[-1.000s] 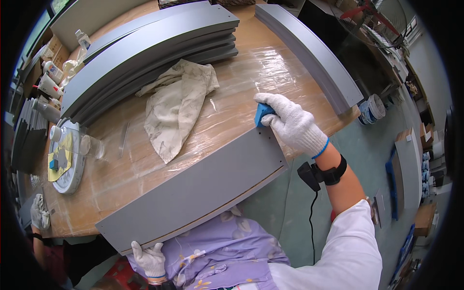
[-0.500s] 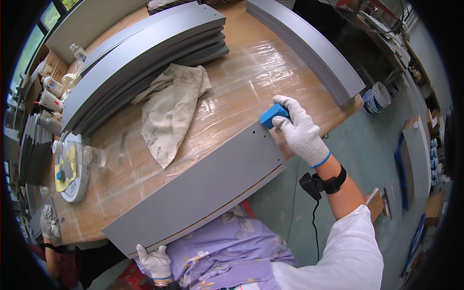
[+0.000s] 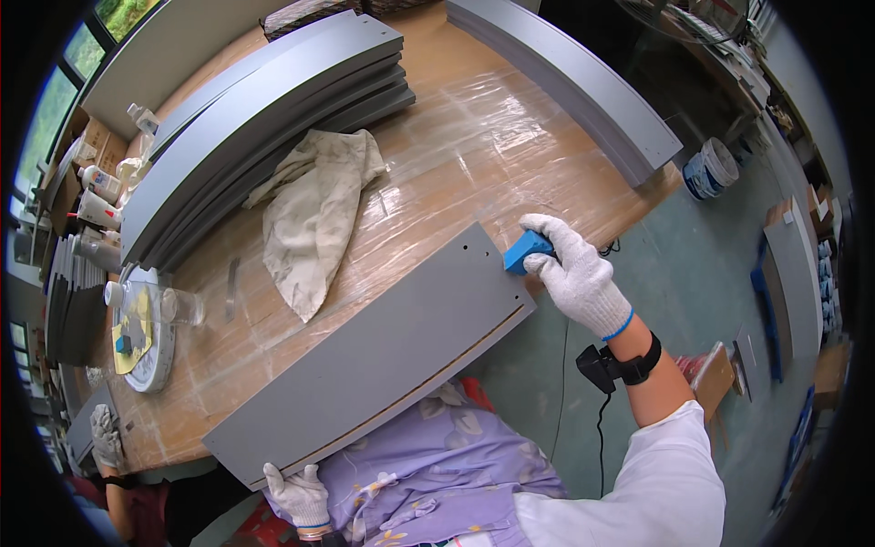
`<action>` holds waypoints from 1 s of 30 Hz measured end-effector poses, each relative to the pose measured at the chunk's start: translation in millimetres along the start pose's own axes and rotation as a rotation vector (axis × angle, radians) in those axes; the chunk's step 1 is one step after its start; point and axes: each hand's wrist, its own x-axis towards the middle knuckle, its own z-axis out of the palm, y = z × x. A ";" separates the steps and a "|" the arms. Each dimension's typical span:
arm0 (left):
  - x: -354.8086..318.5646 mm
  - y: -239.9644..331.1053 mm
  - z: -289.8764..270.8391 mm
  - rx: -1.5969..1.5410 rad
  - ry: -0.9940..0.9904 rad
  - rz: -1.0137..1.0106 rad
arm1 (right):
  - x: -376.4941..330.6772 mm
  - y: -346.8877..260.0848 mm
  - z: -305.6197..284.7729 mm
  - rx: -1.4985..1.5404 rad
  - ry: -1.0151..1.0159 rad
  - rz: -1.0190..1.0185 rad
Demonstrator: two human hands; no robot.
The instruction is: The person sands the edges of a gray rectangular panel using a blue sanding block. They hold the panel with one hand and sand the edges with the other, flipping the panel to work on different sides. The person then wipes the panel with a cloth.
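A long grey panel lies slanted across the near table edge and over my lap. Its near long side carries a brown groove, and small dark holes show at its right end. My right hand, in a white knit glove, grips a blue sanding block between thumb and fingers, against the panel's right end edge. At the near left corner, my gloved left hand pinches the panel's edge, with the thumb showing on top and other fingers partly hidden.
A stack of grey curved boards and a crumpled cloth lie on the film-covered table. More boards line its far right side. Bottles and a round lid stand left. Another person's gloved hand is at lower left.
My right hand has moved the sanding block toward me along the panel's right end. My left hand keeps its hold at the near corner. The whole view has shifted slightly.
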 end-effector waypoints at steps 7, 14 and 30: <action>-0.6 -2.2 6.0 -0.005 -0.029 0.034 | 13.9 -8.3 13.9 0.008 0.122 -0.025; -5.0 -2.5 16.3 0.084 0.025 0.042 | 6.7 -2.6 12.9 0.041 0.123 -0.063; 2.5 15.3 4.0 0.167 0.082 0.122 | -114.9 29.5 18.0 0.434 0.305 0.126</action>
